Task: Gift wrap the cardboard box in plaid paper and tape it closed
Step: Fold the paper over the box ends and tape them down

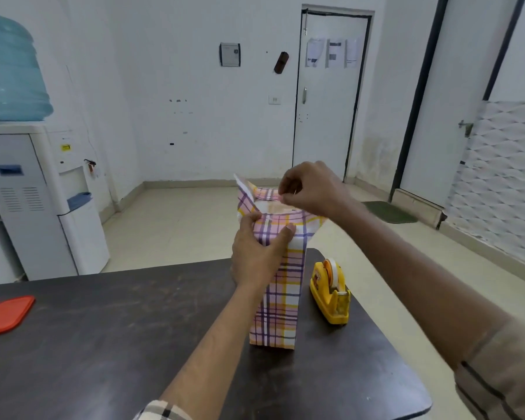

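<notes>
The cardboard box stands upright on the dark table (103,344), wrapped in pink, yellow and purple plaid paper (281,307). A bit of bare cardboard (275,208) shows inside the paper's open top end. My left hand (256,253) grips the upper left side of the wrapped box, thumb and fingers pressing a fold against it. Above the open end, my right hand (309,189) pinches the far paper flap (265,194) between its fingertips. A yellow tape dispenser (331,291) with a white roll sits on the table just right of the box.
An orange-red lid (6,313) and the corner of a clear container lie at the table's left edge. The table's right edge and rounded corner are close to the dispenser. A water cooler (43,192) stands on the floor to the left, and a door (328,95) is behind.
</notes>
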